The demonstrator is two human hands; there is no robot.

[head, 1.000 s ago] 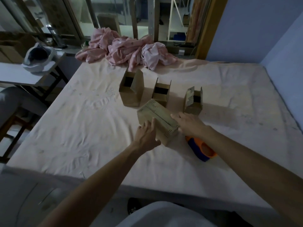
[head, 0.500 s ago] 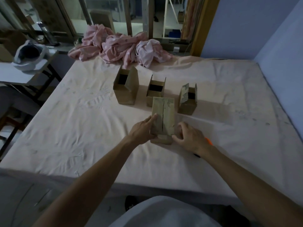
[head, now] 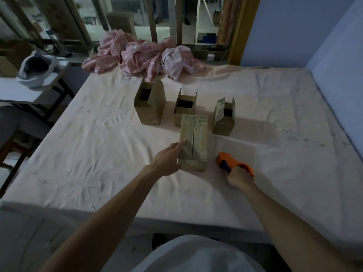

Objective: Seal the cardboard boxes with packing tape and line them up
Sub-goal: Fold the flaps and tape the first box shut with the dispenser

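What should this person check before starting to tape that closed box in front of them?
1. Near box flaps closed: ok, they meet along a middle seam.
2. Box steadied: ok, the left hand rests against its left side.
3. Tape dispenser in hand: ok, the right hand grips it on the sheet beside the box.
4. Tape end ready to stick: cannot tell.
5. Three boxes behind closed: not ok, their flaps stand up.
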